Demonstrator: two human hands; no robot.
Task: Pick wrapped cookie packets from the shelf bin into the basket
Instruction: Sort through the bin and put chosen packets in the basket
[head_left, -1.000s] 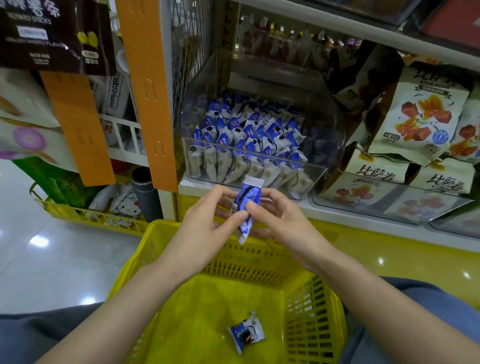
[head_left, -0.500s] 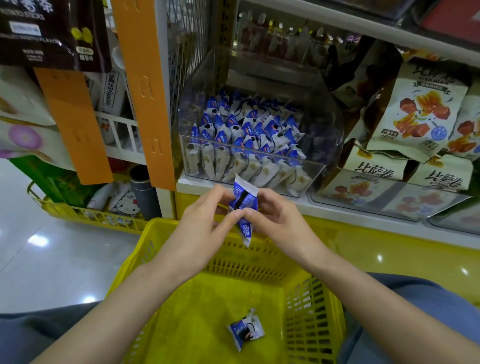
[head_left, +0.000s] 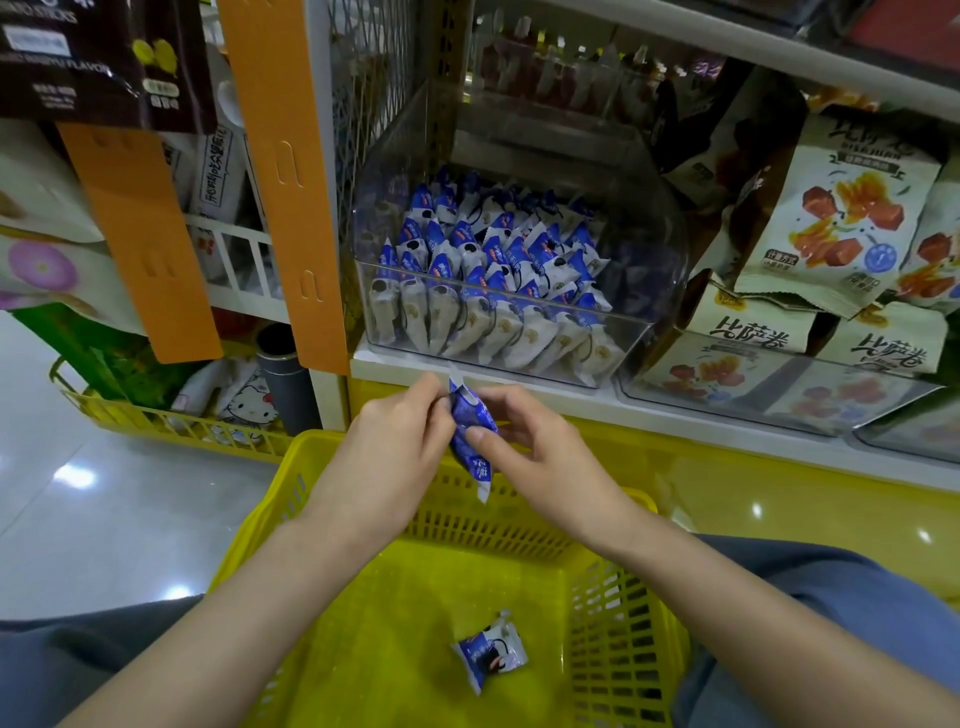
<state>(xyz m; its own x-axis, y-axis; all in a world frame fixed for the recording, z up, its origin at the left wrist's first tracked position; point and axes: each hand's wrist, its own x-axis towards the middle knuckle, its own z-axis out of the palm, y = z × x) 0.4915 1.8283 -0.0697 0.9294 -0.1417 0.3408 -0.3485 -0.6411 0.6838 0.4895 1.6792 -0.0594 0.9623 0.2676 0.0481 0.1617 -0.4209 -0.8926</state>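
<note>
The held cookie packet (head_left: 471, 427) has turned over the last second: its top end, which leaned toward 1 o'clock, now leans toward 11 o'clock, and it sits a little lower. Both hands are on it. The left hand (head_left: 395, 447) pinches the upper end between thumb and curled fingers, and the right hand (head_left: 540, 457) pinches the middle with thumb and forefinger, its other fingers loosely bent. The packet hangs above the far rim of the yellow basket (head_left: 519, 527), just below the white shelf edge (head_left: 675, 421). A second packet (head_left: 491, 649) (same blue and white wrapper) lies on the basket floor, at 6 o'clock from the hands. At 12 o'clock, the clear bin (head_left: 652, 291) holds rows of the same packets (head_left: 493, 270).
</note>
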